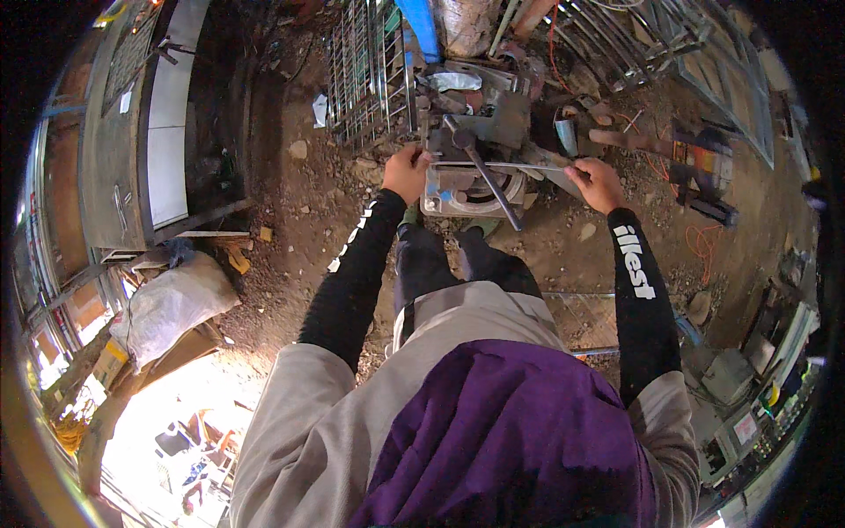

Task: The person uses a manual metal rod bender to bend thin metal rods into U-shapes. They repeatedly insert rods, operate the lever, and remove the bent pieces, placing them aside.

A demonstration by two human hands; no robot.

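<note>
A thin pale metal rod (528, 166) stretches level between my hands, across a worn metal work stand (506, 119). My left hand (407, 173) is closed with its fingertips at the rod's left end. At the other end, my right hand (598, 185) is closed, pinching the rod between thumb and fingers. A dark T-shaped metal bar (495, 188), like a hammer, crosses the rod at a slant. I cannot tell whether the two touch. Under the rod, at the stand's near side, sits a metal base with a curved slot (480, 204).
Metal grilles (370, 79) lean beyond the stand on the left, and metal bars (629, 48) lie at the far right. An orange cord (701, 251) trails over the dirt ground. A stuffed white sack (180, 304) and a cabinet (114, 176) stand at left.
</note>
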